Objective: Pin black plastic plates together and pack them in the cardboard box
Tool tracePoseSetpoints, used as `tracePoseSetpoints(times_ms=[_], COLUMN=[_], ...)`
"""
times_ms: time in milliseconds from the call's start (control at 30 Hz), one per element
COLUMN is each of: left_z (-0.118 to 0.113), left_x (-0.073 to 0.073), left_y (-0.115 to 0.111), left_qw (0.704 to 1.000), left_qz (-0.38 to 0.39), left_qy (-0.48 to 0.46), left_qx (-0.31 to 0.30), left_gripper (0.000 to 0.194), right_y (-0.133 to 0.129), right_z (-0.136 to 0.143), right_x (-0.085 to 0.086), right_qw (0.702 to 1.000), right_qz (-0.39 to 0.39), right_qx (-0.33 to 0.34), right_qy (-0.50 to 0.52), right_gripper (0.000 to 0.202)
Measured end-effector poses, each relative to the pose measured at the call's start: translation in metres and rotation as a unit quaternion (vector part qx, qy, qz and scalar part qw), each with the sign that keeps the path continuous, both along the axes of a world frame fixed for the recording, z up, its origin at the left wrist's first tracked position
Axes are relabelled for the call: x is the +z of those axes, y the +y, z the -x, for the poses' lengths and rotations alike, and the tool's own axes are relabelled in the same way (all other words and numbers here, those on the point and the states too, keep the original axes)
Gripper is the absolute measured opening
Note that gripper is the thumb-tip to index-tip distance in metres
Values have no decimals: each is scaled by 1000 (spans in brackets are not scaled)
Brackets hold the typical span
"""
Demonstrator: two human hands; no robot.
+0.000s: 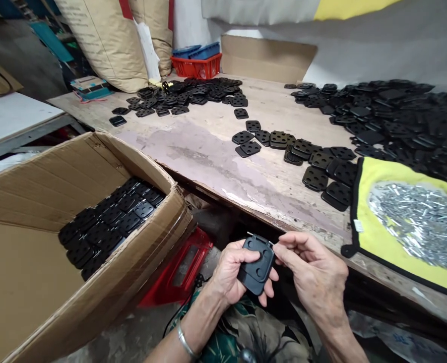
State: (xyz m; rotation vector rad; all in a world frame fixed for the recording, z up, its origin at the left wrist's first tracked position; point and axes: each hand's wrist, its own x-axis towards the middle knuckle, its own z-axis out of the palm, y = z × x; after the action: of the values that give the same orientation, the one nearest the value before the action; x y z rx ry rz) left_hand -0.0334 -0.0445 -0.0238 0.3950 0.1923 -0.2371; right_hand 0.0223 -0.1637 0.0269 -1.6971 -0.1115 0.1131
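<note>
Wood, worn and pale, forms the one long table (208,151) we see crossing the view; beside it, at left, stands one open cardboard box (30,196), with many black plates (112,217) packed in overlapping rows. Behind, we count two tan sacks (102,45). On the table we distinguish two heaps of similar plates, too dense to count: the larger heap (382,113) at right, the smaller heap (193,96) at the rear, with two plates lying just beyond its left end. A loose trail (302,148) of over a dozen plates runs leftward from the larger heap. We note one yellow cloth (393,171) bearing one pile of uncounted metal pins (420,222), one cardboard panel (266,58) against the wall, and one red basket (196,68) holding two blue containers (208,50). Of two hands, the left hand (233,275), with one bracelet (185,340) at its wrist, grips one black hinged piece (259,262) between thumb and fingers, just off the table's front edge; the right hand (317,277) pinches, at the piece's upper right corner, what looks like a second pin. We see one pin (249,233) protruding at the upper left corner.
</note>
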Motion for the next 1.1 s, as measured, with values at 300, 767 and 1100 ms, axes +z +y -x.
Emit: tracePoseSetpoints(times_ms=[300, 767, 1100], left_z=[0, 7, 14], left_x=[0, 17, 21], left_y=[0, 9, 20], left_qw=[1000, 989, 986], left_qz=[3, -147, -96], left_qy=[-17, -1, 10], left_qx=[-5, 6, -137], left_gripper=[20, 26, 22], right_y=[-5, -12, -25], right_z=[-3, -1, -48], right_x=[-10, -10, 0], right_qw=[998, 996, 883], right_qz=[-49, -10, -12], right_qx=[23, 87, 467], right_qy=[25, -33, -35], right_gripper=[13, 10, 62])
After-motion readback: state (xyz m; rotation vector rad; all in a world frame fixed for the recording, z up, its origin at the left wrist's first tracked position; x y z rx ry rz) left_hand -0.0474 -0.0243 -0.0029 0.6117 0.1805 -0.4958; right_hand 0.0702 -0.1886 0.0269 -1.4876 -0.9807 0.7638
